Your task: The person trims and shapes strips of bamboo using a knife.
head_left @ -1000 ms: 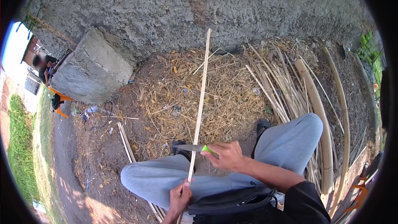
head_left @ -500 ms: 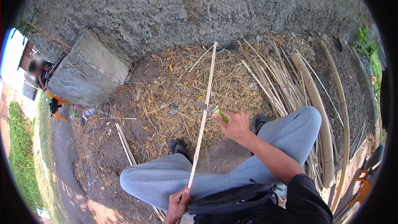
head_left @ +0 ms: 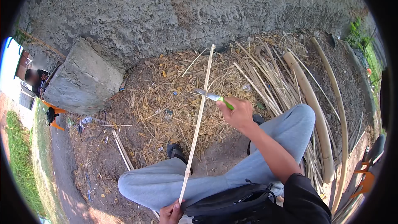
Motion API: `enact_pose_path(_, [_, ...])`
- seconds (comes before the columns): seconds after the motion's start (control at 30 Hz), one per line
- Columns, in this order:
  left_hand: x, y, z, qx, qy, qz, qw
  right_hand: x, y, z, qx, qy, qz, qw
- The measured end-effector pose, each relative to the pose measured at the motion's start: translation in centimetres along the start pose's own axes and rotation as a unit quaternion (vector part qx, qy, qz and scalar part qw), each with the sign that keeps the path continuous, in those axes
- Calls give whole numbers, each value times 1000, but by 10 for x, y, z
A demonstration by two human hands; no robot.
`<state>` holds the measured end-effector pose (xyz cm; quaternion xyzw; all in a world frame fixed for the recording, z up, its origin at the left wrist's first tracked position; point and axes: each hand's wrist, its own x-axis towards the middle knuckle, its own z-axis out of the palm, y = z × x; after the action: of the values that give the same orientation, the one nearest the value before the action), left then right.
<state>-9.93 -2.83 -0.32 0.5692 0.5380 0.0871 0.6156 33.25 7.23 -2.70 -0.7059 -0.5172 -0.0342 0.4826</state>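
Observation:
A long, pale bamboo strip (head_left: 196, 135) slants from my lap out toward the wall. Low in the view, my left hand (head_left: 170, 213) is closed round its near end, beside my thigh. My right hand (head_left: 238, 113) grips a knife (head_left: 214, 97) by its green handle. The knife's blade lies across the strip in its far half and touches it, its tip pointing left. A thin sliver stands off the strip near the blade. Part of the handle is hidden inside my fist.
Split bamboo strips (head_left: 269, 81) lie in a pile to the right, beside thick bamboo poles (head_left: 309, 95). A concrete block (head_left: 85, 74) stands at left against the rough wall (head_left: 199, 8). Shavings and dry leaves (head_left: 161, 95) cover the ground. Another person (head_left: 35, 79) sits far left.
The strip and my left hand have shifted slightly left and down in view. My right hand has moved the knife a little farther along the strip toward the wall.

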Motion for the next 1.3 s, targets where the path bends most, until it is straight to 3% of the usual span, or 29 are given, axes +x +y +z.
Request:
enact_pose_path(0.03, [-3, -11, -2, 3, 0, -2, 1000, 4, 9, 2, -26, -1, 40, 999])
enact_pose_path(0.1, [-1, -20, -1, -32, 31, -2, 999, 3, 1, 5, -25, 34, 13, 999])
enact_pose_path(0.23, [-11, 10, -1, -24, 22, 51, 998, -6, -22, -10, -9, -56, -59, 997])
enact_pose_path(0.3, [-17, 27, -3, 79, 11, 90, 993, 9, 9, -6, -64, -8, 47, 997])
enact_pose_path(0.33, [-18, 26, -5, 81, 10, 90, 993, 12, 22, -1, -53, 39, 13, 998])
enact_pose_path(0.47, [-20, 14, -10, 55, 3, 54, 997, 15, 8, -6, -80, 25, 13, 996])
enact_pose_path(0.53, [-22, 13, -15, 42, -13, 70, 997, 11, 5, -8, -20, 33, -63, 997])
enact_pose_path(0.63, [-33, 11, -19, 79, -15, 60, 995, 19, 29, -9, -58, 36, -13, 998])
enact_pose_path(0.67, [-34, 7, -20, 80, -17, 60, 995, 22, 38, -7, -95, 31, 48, 994])
enact_pose_path(0.77, [-35, -3, -28, 94, -8, 57, 994, 20, 43, -3, -117, 3, 80, 990])
enact_pose_path(0.9, [-44, -7, -35, 61, -22, 42, 997, 13, 42, 3, -50, 65, -31, 996])
enact_pose_path(0.93, [-47, 0, -31, 73, -22, 43, 996, 15, 57, -1, -110, 13, 15, 994])
enact_pose_path(1.03, [-43, 13, -34, 91, -22, 51, 994, 15, 58, 6, -129, 21, 18, 991])
enact_pose_path(1.2, [-44, 19, -34, 97, -36, 57, 993, 18, 56, 9, -97, 87, -43, 991])
enact_pose_path(1.3, [-45, 36, -29, 140, 2, 63, 988, 16, 61, 16, -126, 21, 27, 991])
